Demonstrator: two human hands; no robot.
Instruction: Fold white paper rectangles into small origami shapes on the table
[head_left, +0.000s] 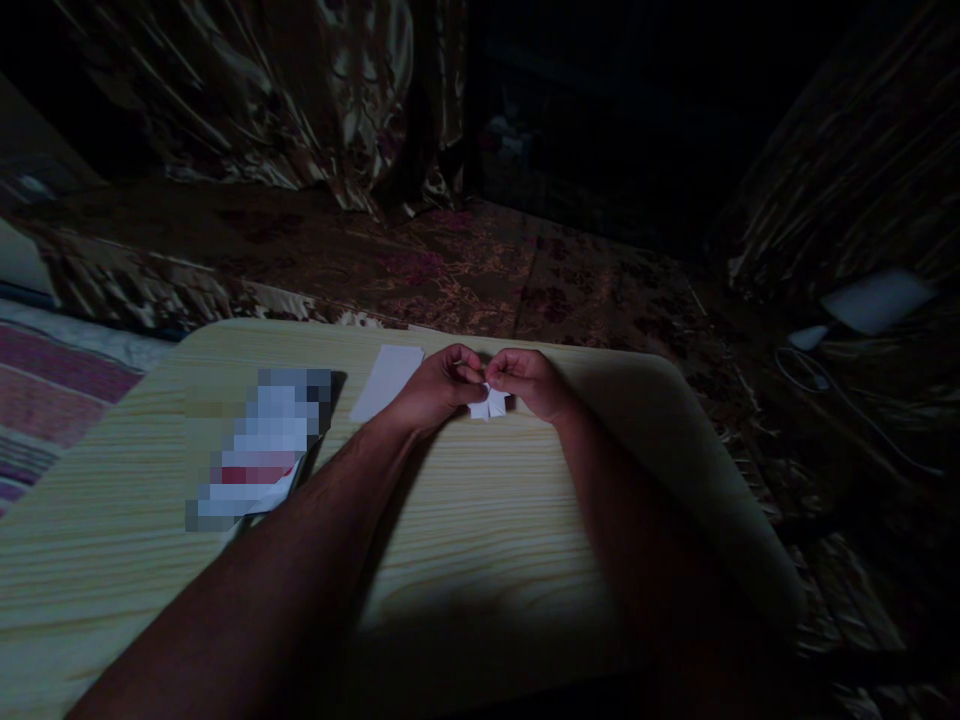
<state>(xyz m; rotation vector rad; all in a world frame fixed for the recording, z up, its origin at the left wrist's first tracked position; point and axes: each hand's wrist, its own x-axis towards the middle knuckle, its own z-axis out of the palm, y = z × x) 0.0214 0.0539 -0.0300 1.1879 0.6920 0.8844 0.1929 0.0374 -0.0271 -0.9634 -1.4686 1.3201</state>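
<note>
A small piece of folded white paper (489, 404) is held just above the table, near its far edge. My left hand (444, 384) pinches it from the left, with thumb and fingers closed. From the right, my right hand (526, 380) grips the same paper between thumb and fingers. The fingertips of both hands nearly meet over the paper and hide its upper part. Creases and pointed flaps show on its lower part. Left of my left hand, a flat white sheet or stack of paper (384, 382) lies on the table.
A pixelated item (262, 450) lies on the pale wooden table (480, 560), beside my left forearm. Beyond the table is a patterned cloth-covered surface (450, 265) with draped curtains (337, 90). To the right, a white device (877, 300) with a cable sits in dim light.
</note>
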